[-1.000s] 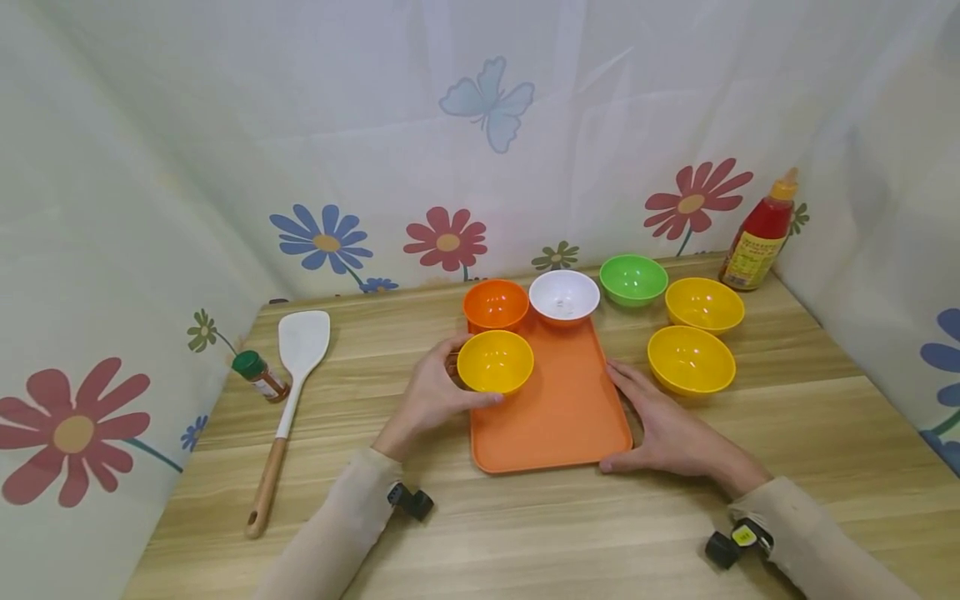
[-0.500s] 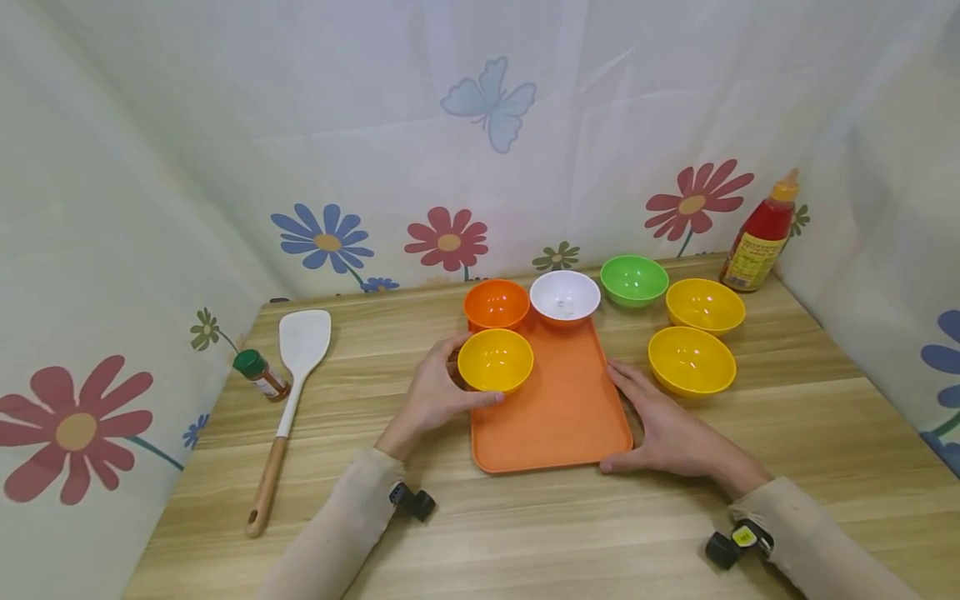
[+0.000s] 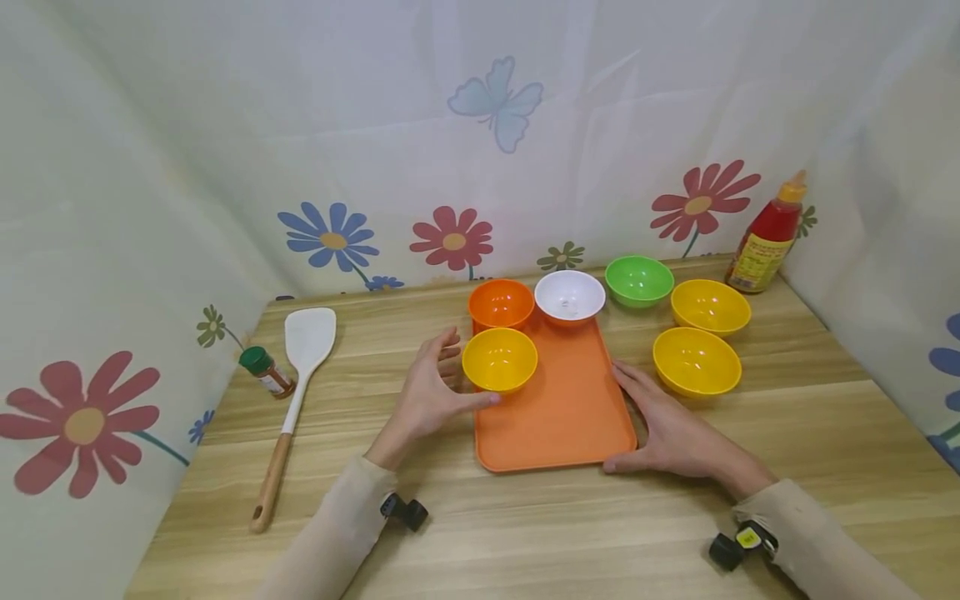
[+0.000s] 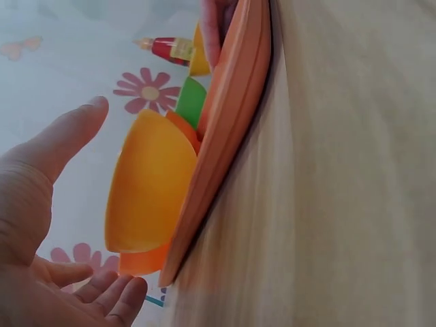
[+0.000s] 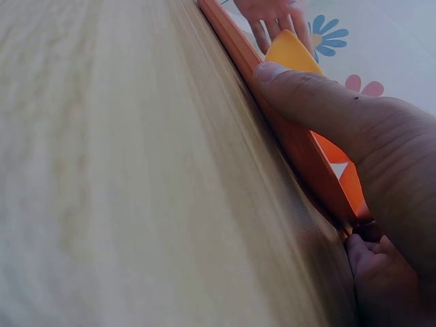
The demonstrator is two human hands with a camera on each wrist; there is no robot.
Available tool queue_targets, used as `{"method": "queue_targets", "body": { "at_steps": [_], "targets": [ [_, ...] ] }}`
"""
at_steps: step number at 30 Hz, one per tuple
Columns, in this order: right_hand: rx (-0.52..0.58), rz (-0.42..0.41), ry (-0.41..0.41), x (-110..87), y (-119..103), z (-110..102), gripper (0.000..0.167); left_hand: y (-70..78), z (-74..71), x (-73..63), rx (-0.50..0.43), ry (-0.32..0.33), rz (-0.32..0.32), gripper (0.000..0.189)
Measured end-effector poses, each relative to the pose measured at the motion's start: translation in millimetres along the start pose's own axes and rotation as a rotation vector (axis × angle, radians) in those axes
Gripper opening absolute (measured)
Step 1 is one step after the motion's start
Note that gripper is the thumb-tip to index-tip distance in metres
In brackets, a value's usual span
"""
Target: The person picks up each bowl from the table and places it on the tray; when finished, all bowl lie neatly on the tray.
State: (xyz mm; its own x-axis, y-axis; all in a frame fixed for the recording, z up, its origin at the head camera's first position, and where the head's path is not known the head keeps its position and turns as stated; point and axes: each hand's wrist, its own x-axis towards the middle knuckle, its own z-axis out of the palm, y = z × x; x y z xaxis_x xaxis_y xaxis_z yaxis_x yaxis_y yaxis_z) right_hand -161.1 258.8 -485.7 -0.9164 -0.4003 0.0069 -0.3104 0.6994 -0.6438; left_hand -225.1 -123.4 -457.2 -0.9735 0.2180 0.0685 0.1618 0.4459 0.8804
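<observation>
Here, the left grip point(image 3: 427, 398) is spread, just apart from the yellow bowl point(image 3: 500, 362) on the tray point(image 3: 558, 421), whose right edge the right grip point(image 3: 675, 433) holds.

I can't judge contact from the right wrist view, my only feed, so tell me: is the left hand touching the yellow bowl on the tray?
Observer: No. The left wrist view shows a gap between the left hand and the yellow bowl.
Operator: Understood. And what lies to the left of the tray, outside my picture?
Observer: In the head view, a white spatula with a wooden handle lies there, with a small green-capped jar on its far left side.
</observation>
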Motion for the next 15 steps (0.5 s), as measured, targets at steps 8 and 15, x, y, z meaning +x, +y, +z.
{"method": "queue_targets", "body": {
  "at_steps": [8,15],
  "targets": [
    [-0.010,-0.022,0.011,-2.3,0,-1,0.147,5.7,-9.6,-21.3,0.003,0.001,0.010,0.116],
    [-0.018,-0.024,0.012,-1.8,0,-1,0.147,0.5,-9.9,-44.8,0.032,-0.029,-0.028,0.117]
  ]
}}
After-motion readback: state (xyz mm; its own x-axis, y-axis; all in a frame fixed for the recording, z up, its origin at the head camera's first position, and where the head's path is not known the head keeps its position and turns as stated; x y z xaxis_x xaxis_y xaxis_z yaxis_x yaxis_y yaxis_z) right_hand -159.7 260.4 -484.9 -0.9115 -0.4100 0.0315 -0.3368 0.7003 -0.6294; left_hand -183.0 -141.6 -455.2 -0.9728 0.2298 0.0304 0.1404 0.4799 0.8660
